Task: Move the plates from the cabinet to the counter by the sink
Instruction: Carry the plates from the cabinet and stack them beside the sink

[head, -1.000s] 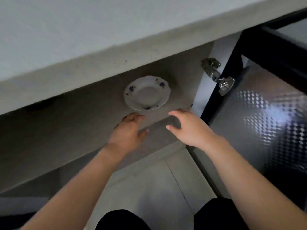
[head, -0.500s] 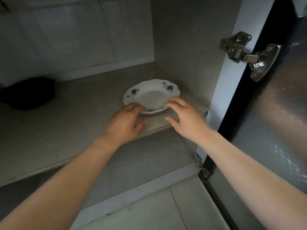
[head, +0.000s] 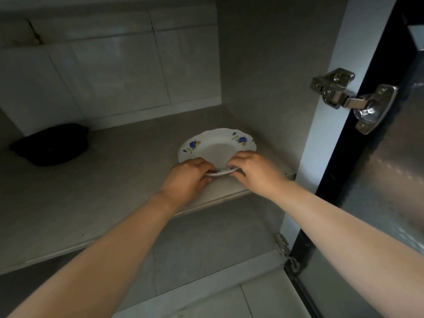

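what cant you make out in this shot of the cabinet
Head view only:
- Near rim of the plate: covered by left hand and right hand.
- Fingers below the rim: hidden by the plate.
- Dark object at the back left: too dim to identify.
- Counter and sink: out of frame.

Dark bowl (head: 49,144) (far left) — door hinge (head: 351,99)

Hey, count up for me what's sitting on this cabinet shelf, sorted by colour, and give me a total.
White with blue flowers: 1, the plate, both hands on its near rim.
Black: 1, a dark object at the back left, too dim to identify.
Total: 2
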A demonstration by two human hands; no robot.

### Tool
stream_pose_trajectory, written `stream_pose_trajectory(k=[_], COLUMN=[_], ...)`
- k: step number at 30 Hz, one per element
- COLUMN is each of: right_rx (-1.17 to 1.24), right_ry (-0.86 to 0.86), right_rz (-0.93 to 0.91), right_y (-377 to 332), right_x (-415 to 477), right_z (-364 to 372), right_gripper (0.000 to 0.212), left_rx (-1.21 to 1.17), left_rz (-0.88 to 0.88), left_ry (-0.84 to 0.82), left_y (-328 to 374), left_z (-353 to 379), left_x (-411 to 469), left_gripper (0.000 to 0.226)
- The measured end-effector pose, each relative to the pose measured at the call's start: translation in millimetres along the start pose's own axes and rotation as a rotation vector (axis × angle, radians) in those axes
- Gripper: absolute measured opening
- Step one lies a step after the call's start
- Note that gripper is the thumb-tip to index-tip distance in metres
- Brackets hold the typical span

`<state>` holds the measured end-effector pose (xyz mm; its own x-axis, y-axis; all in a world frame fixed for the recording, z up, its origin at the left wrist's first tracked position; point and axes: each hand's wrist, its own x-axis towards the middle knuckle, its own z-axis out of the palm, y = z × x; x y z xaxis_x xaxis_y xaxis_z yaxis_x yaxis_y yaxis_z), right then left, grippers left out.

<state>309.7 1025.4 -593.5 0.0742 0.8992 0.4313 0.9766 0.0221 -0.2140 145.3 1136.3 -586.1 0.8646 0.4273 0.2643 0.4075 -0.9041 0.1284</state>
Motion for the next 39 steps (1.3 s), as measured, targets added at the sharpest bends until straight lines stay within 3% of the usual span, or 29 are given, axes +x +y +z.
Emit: stream_pose_trajectory(k=[6, 12, 21, 28, 32, 35, 39], right_rx=[0.008, -0.006, 0.001, -0.024, 0.019, 0.036, 0.099], right_ry=[0.044, 0.112, 0.087, 0.114, 0.156, 0.148, 0.093], right_rz=[-0.041, -0.058, -0.06, -0.109, -0.136, -0.101, 0.066], right_y=[4.2, 0.4, 1.9, -6.8, -14.3, -15.7, -11.3], right_x=[-1.7, -5.5, -3.1, -19.8, -33.8, -40.5, -48.1], right_z=[8.8, 14.3, 10.2, 11.5, 11.7, 7.3, -9.2], right_gripper=[0.014, 0.015, 0.018, 0.024, 0.018, 0.023, 0.04], left_rx=[0.011, -0.033, -0.012, 0.047, 0.026, -0.05, -0.148], left_rz=[0.003, 0.002, -0.009, 0.075, 0.099, 0.131, 0.067], left_ry=[0.015, 0.108, 0.077, 0.13, 0.184, 0.201, 0.199], left_y=[-7.8, -9.2, -10.7, -8.6, -8.6, -14.0, -27.2], left_z=[3.7, 5.6, 5.8, 4.3, 5.1, 4.2, -1.9], left_x=[0.3, -2.3, -0.4, -20.2, -38.6, -45.8, -55.0], left_gripper=[0.028, 0.05, 0.057, 0.041, 0.028, 0.024, 0.049])
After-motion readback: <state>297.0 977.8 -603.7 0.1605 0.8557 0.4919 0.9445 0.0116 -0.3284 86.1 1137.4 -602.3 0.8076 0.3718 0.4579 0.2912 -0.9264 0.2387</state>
